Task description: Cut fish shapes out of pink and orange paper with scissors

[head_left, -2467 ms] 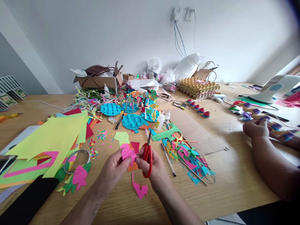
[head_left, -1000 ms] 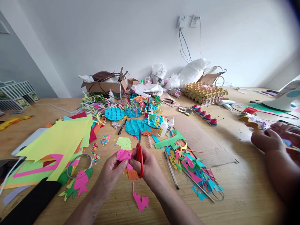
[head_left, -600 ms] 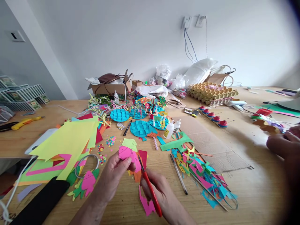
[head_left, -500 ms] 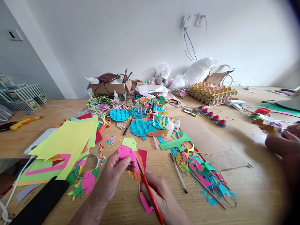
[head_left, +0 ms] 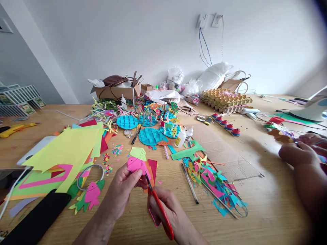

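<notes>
- Left hand [head_left: 123, 185] pinches pink paper [head_left: 133, 164], thumb on top, nearer the wearer than the front blue disc [head_left: 149, 136]; likely steadies it while leaving the tail end free.
- Right hand [head_left: 174, 211] grips red scissors [head_left: 162, 211], blades angled at that tail end, same side of disc; can't tell if they're biting.
- Lime paper [head_left: 137, 152]: between disc and pink paper, drawn lines visible.
- Scrap heap [head_left: 213, 182]: right of disc and nearer, probably aside so offcuts don't crowd the hands.
</notes>
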Motion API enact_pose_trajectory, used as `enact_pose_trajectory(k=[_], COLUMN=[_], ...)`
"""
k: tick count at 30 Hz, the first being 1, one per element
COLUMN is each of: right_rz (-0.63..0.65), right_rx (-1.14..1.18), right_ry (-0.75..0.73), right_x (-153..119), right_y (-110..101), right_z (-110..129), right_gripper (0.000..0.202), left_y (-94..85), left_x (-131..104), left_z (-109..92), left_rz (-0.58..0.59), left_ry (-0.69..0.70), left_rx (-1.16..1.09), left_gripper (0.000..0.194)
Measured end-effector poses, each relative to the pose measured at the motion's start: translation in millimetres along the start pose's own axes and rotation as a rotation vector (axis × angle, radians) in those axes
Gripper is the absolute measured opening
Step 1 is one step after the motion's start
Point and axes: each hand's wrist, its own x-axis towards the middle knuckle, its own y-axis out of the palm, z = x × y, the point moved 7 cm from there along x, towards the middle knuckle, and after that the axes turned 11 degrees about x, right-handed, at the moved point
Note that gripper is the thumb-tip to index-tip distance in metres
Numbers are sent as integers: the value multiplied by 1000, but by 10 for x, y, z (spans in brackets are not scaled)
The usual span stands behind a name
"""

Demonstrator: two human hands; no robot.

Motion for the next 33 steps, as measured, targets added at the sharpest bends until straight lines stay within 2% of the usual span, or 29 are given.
enact_pose_trajectory(k=[11,26,33], right_rz=[9,5,4], right_rx=[85,69,-32], right_ry=[7,3,7], right_x=[-43,-79,-102], right_y=[27,-29,-49], right_z=[-24,-133,-143], right_gripper=[53,45,47], left_y=[4,30,35], left_x=[-45,-61,-61], left_z=[63,80,59], left_rz=[-59,-31,-9], left_ry=[24,-2,-22], left_rx=[-52,-27,-16], left_gripper=[10,11,10])
